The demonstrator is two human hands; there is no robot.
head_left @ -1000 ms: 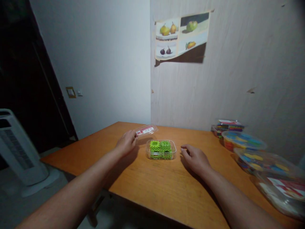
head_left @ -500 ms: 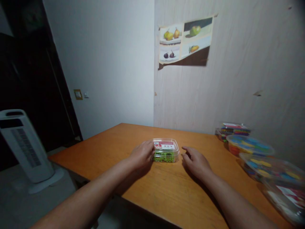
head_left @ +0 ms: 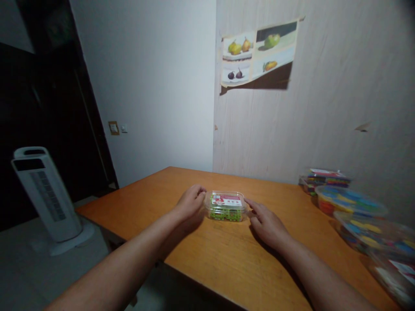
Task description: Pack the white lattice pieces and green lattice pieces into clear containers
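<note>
A small clear plastic box (head_left: 225, 206) of green building pieces sits on the orange wooden table (head_left: 201, 255), its clear lid with a red and white label on top. My left hand (head_left: 189, 203) rests against the box's left end, fingers curled at the lid's corner. My right hand (head_left: 266, 220) lies on the table at the box's right end, fingertips touching its side, fingers loosely extended.
Several clear tubs of coloured pieces (head_left: 350, 202) line the table's right side along the wall. A white tower fan (head_left: 48, 199) stands on the floor at left. A fruit poster (head_left: 257, 52) hangs on the wall. The table's near edge runs diagonally below my arms.
My left hand brought the lid from behind the box and set it on top. Both hands have since closed in on the box's ends.
</note>
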